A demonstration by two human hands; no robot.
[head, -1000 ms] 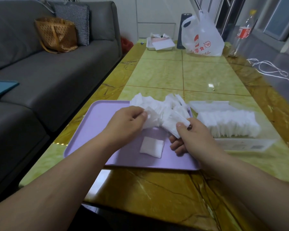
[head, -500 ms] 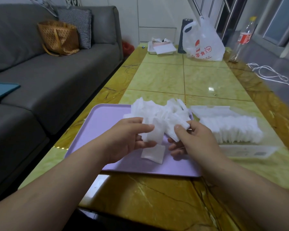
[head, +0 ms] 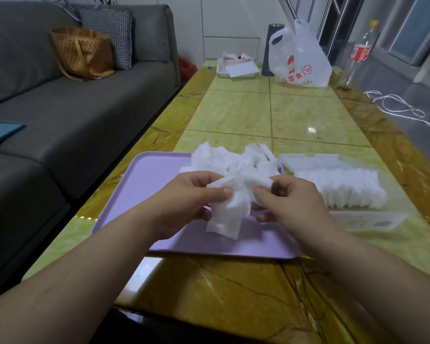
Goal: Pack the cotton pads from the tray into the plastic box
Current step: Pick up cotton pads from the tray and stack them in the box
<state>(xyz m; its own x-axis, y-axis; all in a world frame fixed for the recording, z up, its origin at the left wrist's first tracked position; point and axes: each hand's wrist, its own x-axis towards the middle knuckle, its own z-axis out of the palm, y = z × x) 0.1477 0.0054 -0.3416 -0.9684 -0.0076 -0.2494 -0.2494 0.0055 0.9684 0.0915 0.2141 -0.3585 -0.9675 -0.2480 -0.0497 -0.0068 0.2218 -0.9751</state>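
Observation:
A lilac tray lies on the table in front of me. A loose heap of white cotton pads fills its far right corner. My left hand pinches a bunch of pads above the tray, thumb on top. My right hand grips the same bunch from the right side. One pad lies flat on the tray just below the hands. To the right of the tray stands the clear plastic box, with a row of upright pads packed inside and its lid folded back.
The green and brown marble table stretches away from me. At its far end stand a white plastic bag, a dark cylinder, a white dish and a bottle. A grey sofa runs along the left.
Both hands have come together over the tray, lifting their pads off the heap and joining them into one bunch held between them.

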